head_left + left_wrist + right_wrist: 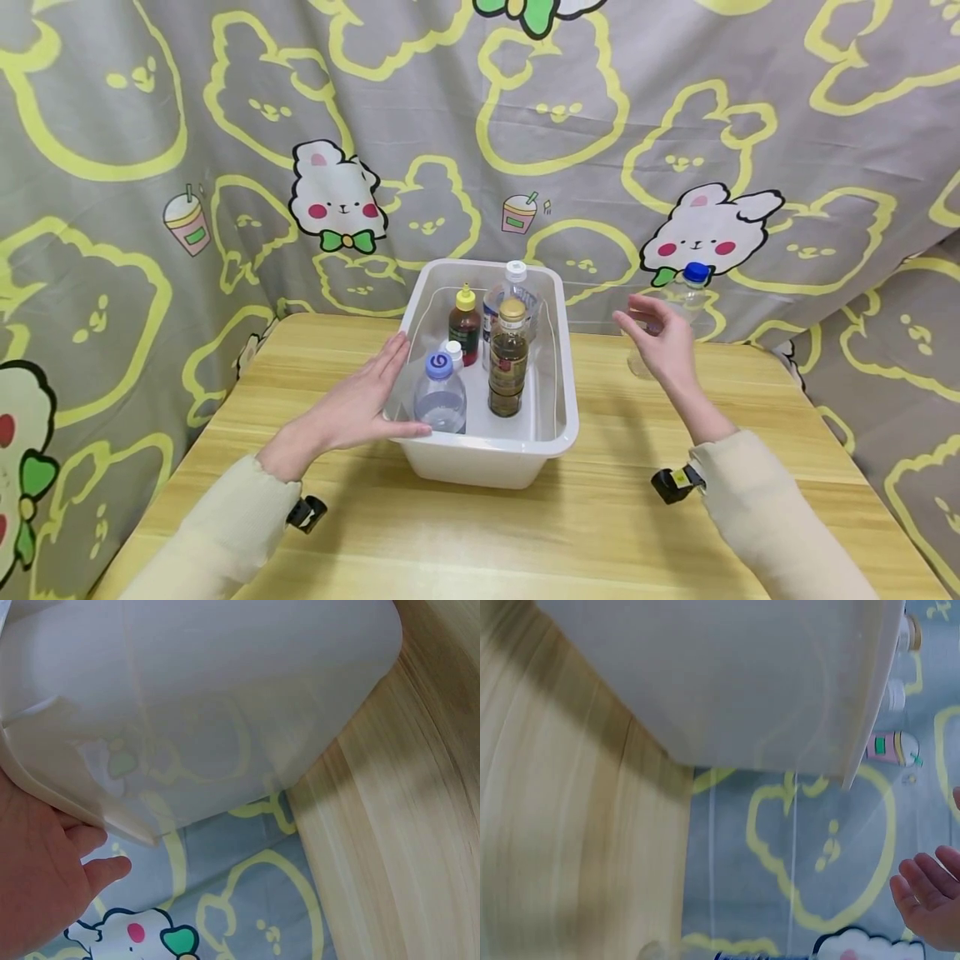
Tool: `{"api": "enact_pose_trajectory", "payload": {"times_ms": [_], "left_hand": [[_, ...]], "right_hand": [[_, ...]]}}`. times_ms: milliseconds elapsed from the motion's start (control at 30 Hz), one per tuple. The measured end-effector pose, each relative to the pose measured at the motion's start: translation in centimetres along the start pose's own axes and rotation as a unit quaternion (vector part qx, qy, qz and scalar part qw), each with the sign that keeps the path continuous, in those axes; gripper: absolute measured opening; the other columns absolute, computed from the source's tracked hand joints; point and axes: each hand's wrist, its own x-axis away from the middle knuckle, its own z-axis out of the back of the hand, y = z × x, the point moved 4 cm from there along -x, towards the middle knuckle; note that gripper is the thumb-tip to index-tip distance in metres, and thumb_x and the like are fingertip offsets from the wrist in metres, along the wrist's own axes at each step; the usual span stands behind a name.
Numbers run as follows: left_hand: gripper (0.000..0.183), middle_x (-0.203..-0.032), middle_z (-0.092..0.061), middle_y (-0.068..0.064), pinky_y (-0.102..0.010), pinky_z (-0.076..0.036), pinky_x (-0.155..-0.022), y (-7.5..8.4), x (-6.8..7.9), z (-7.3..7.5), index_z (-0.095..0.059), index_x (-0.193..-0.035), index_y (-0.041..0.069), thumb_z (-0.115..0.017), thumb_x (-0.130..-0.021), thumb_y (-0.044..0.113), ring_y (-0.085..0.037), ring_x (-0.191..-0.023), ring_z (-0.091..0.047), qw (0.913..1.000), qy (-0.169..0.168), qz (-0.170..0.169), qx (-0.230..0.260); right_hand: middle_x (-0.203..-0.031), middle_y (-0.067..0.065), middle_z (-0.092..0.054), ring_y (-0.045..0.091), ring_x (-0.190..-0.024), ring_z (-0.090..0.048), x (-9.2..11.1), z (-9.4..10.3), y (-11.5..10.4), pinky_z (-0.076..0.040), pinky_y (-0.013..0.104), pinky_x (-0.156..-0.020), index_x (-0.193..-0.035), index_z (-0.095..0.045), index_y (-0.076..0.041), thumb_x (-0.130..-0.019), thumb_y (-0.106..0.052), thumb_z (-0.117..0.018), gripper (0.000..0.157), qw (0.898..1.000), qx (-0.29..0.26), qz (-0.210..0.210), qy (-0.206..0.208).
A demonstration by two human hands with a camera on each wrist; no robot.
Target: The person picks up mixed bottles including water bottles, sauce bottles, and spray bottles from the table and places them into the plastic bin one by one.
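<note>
A white plastic bin (476, 463) stands on the table. My left hand (358, 410) rests on its left rim, with fingers straight and thumb spread along the front corner. Inside the bin are a clear bottle with a purple-blue cap (439, 400), a red sauce bottle with a yellow nozzle (465, 325), a gold-capped bottle of brownish drink (507, 371) and a clear white-capped bottle (516, 273). Right of the bin, my right hand (667, 343) is raised, holding nothing, its fingers loosely bent. Close beside it stands a clear blue-capped bottle (696, 275), partly hidden by the hand.
Another small white cap (453, 350) shows behind the purple-blue-capped bottle; its body is mostly hidden. The wooden table (450, 550) ends at a grey curtain (427, 100) with yellow outlines, which hangs behind it and at both sides.
</note>
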Motion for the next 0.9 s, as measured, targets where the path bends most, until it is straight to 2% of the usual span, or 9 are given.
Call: {"api": "enact_pose_trajectory", "payload": {"times_ms": [67, 167, 300, 433, 567, 900], "left_hand": [[0.111, -0.147, 0.002, -0.015, -0.044, -0.020, -0.103, 0.0, 0.0, 0.0, -0.008, -0.141, -0.001, -0.049, -0.069, 0.072, -0.029, -0.133, -0.005, 1.0000, 0.002, 0.000, 0.000], [0.111, -0.147, 0.001, -0.015, -0.045, -0.021, -0.102, 0.1, -0.1, 0.0, -0.008, -0.141, -0.001, -0.049, -0.069, 0.073, -0.030, -0.133, -0.006, 1.0000, 0.004, 0.000, 0.002], [0.111, -0.147, 0.002, -0.015, -0.044, -0.020, -0.103, 0.1, -0.1, 0.0, -0.008, -0.141, -0.001, -0.048, -0.069, 0.073, -0.029, -0.133, -0.005, 1.0000, 0.003, 0.001, 0.005], [0.111, -0.147, 0.002, -0.015, -0.045, -0.020, -0.103, 0.0, 0.0, 0.0, -0.008, -0.141, -0.001, -0.049, -0.069, 0.073, -0.029, -0.133, -0.005, 1.0000, 0.003, 0.001, 0.006], [0.111, -0.147, 0.002, -0.015, -0.045, -0.020, -0.103, 0.0, 0.1, 0.0, -0.008, -0.141, -0.001, -0.050, -0.069, 0.072, -0.029, -0.133, -0.005, 0.9999, 0.004, 0.003, 0.009], [0.111, -0.147, 0.002, -0.014, -0.045, -0.021, -0.102, -0.1, 0.0, -0.1, -0.008, -0.141, -0.001, -0.050, -0.069, 0.072, -0.028, -0.133, -0.005, 1.0000, 0.003, 0.002, 0.008]], "right_hand": [[-0.110, 0.015, -0.058, 0.009, -0.091, -0.055, -0.2, 0.6, 0.7, -0.043, 0.011, -0.075, -0.114, -0.055, 0.002, -0.082, -0.024, -0.064, 0.042, 1.000, 0.007, -0.006, 0.015], [-0.109, 0.015, -0.058, 0.014, -0.093, -0.056, -0.3, 1.5, 1.6, -0.043, 0.010, -0.074, -0.113, -0.056, 0.002, -0.081, -0.024, -0.065, 0.042, 0.999, 0.016, -0.016, 0.041], [-0.114, 0.015, -0.055, 0.026, -0.104, -0.052, -0.6, 2.5, 2.7, -0.044, 0.022, -0.083, -0.118, -0.052, 0.001, -0.081, -0.025, -0.064, 0.047, 0.997, 0.023, -0.047, 0.062], [-0.117, 0.014, -0.053, 0.024, -0.105, -0.049, -1.2, 3.3, 3.6, -0.043, 0.029, -0.087, -0.121, -0.050, 0.001, -0.081, -0.025, -0.064, 0.050, 0.993, 0.020, -0.070, 0.091], [-0.117, 0.012, -0.053, 0.022, -0.104, -0.049, -1.9, 4.2, 4.1, -0.042, 0.029, -0.088, -0.120, -0.050, 0.000, -0.079, -0.027, -0.066, 0.051, 0.987, 0.030, -0.089, 0.127], [-0.122, 0.010, -0.050, 0.021, -0.107, -0.044, -4.0, 5.4, 4.9, -0.036, 0.029, -0.092, -0.123, -0.048, -0.003, -0.078, -0.034, -0.067, 0.058, 0.976, 0.049, -0.124, 0.174]]}}
